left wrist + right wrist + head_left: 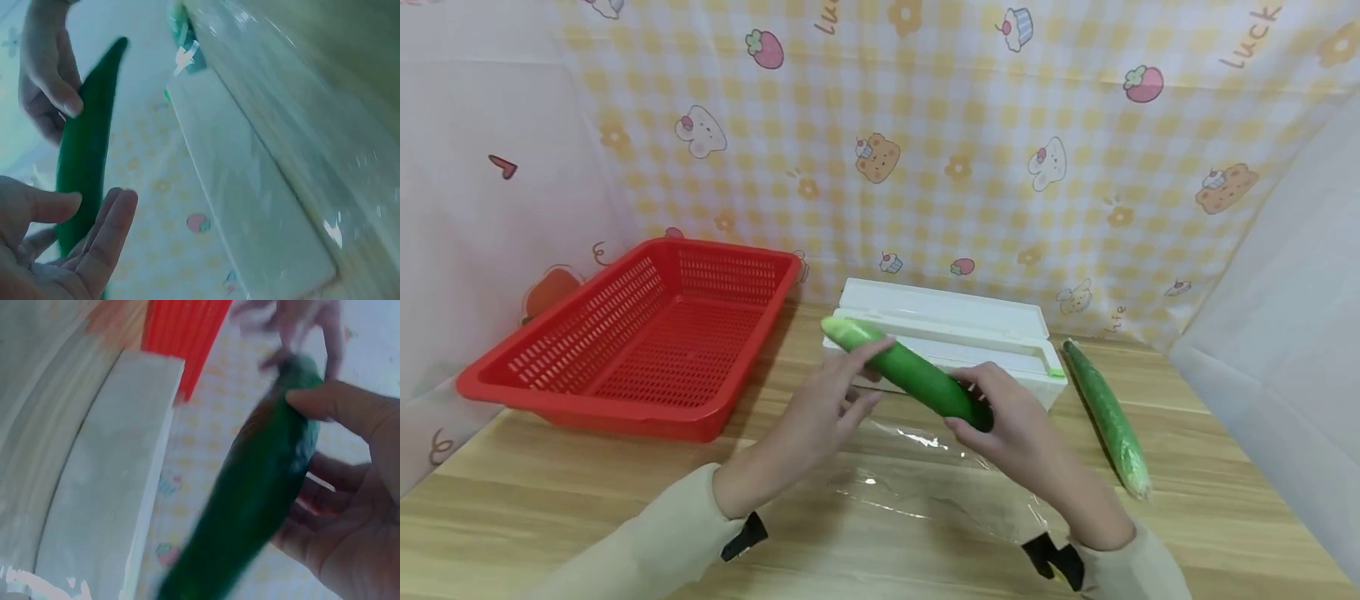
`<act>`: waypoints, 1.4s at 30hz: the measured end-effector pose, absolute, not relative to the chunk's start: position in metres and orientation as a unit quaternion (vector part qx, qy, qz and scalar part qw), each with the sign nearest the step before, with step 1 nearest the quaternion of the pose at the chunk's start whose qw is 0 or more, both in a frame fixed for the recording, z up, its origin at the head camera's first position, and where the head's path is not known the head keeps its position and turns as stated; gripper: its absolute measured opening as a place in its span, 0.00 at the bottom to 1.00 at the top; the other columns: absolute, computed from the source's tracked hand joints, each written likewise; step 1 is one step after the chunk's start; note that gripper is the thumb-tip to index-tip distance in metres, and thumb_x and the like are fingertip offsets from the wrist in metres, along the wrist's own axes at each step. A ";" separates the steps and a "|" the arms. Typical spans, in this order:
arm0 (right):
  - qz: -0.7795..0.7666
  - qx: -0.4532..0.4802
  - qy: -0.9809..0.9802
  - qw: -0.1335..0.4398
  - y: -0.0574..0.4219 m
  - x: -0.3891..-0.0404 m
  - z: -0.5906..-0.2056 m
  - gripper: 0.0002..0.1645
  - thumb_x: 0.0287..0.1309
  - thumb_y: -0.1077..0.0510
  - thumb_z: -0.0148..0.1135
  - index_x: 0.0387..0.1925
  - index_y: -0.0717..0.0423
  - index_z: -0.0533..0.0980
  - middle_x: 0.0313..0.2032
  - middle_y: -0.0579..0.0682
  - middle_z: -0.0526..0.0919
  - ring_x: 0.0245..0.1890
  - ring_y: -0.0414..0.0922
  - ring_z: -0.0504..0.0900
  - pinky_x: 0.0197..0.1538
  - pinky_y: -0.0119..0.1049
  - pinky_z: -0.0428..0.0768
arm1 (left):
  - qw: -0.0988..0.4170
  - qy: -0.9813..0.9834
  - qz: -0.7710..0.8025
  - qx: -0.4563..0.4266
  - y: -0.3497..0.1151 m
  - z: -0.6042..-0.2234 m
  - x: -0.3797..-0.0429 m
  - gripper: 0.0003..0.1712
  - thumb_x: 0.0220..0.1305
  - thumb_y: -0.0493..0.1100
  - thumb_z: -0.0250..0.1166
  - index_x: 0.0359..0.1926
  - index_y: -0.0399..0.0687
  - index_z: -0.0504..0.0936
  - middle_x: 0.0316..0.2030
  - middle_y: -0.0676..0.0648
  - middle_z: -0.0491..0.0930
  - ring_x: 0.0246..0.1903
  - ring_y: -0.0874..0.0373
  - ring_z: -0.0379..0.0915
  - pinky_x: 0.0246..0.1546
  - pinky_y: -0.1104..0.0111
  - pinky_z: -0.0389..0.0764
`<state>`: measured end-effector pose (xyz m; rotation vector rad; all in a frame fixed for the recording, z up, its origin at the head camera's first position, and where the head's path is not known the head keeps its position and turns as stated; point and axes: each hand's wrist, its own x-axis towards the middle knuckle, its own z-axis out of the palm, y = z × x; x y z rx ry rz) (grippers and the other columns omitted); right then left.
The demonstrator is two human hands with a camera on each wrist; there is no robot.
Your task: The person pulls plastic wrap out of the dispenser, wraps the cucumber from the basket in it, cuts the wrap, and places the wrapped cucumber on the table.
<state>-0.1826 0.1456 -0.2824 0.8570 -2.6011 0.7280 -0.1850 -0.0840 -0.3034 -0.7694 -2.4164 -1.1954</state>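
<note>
A green cucumber [917,377] is held up at a slant above the table, in front of a white cling film box [940,333]. My right hand [1011,421] grips its lower right end, thumb on one side and fingers on the other. Near the paler end, my left hand [820,425] touches the cucumber with loosely spread fingers; its thumb stands apart from the skin in the head view. A clear sheet of cling film [925,479] lies on the table below both hands. The box's lid stands raised at the back.
At the left stands a red plastic basket [692,412] with slotted walls. Another cucumber [1108,412], with a shiny film-like surface, lies right of the box on the wooden table [1217,492]. A patterned cloth [925,108] hangs behind.
</note>
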 end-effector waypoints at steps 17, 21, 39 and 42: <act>0.312 0.359 -0.880 -0.015 0.189 -0.187 -0.336 0.21 0.55 0.54 0.64 0.50 0.54 0.72 0.40 0.44 0.77 0.36 0.35 0.74 0.36 0.29 0.76 | 0.006 -0.920 -0.200 -0.337 -0.110 -0.337 -0.201 0.23 0.59 0.48 0.64 0.56 0.54 0.73 0.44 0.55 0.76 0.38 0.63 0.70 0.38 0.69 0.75; 0.321 0.356 -0.877 -0.036 0.191 -0.190 -0.345 0.21 0.55 0.53 0.64 0.50 0.55 0.73 0.43 0.46 0.78 0.38 0.38 0.75 0.40 0.30 0.77 | -0.040 -0.904 -0.235 -0.354 -0.111 -0.347 -0.208 0.23 0.60 0.44 0.63 0.57 0.49 0.73 0.49 0.50 0.78 0.46 0.58 0.73 0.46 0.64 0.76; 0.249 0.334 -0.908 -0.049 0.190 -0.192 -0.354 0.25 0.58 0.50 0.60 0.54 0.58 0.71 0.49 0.51 0.79 0.46 0.47 0.79 0.49 0.44 0.77 | -0.083 -0.893 -0.253 -0.362 -0.113 -0.355 -0.215 0.20 0.62 0.43 0.60 0.56 0.48 0.75 0.51 0.48 0.78 0.53 0.52 0.72 0.53 0.57 0.73; 0.195 0.345 -0.918 -0.004 0.182 -0.185 -0.347 0.24 0.55 0.54 0.63 0.52 0.55 0.72 0.49 0.50 0.78 0.46 0.47 0.78 0.49 0.45 0.77 | -0.084 -0.892 -0.253 -0.364 -0.115 -0.355 -0.216 0.20 0.64 0.43 0.59 0.57 0.48 0.74 0.54 0.47 0.77 0.56 0.50 0.70 0.55 0.55 0.71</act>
